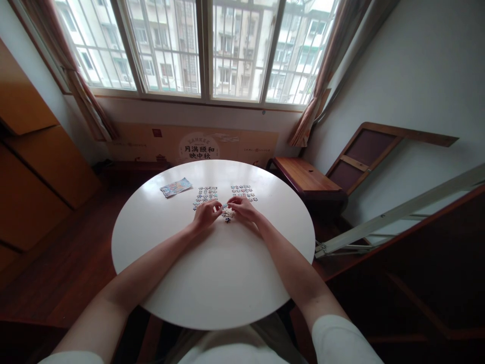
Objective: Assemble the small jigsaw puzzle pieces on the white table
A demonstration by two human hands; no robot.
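Note:
My left hand [205, 213] and my right hand [243, 209] rest close together on the round white table [212, 273], fingertips almost meeting. Between the fingertips sits a small puzzle piece [225, 206], pinched from both sides. A little cluster of joined pieces [228, 217] lies just under the hands. Beyond the left hand is a group of loose jigsaw pieces [206, 193], and beyond the right hand a second group [243, 191]. A small printed picture card [176, 187] lies to the far left of the pieces.
A wooden bench [305, 175] and a leaning wooden frame [364, 151] stand right of the table. A folded white ladder [397, 212] lies at the right. A printed cardboard box [197, 145] sits under the barred window. Wooden cabinets [34, 167] line the left wall.

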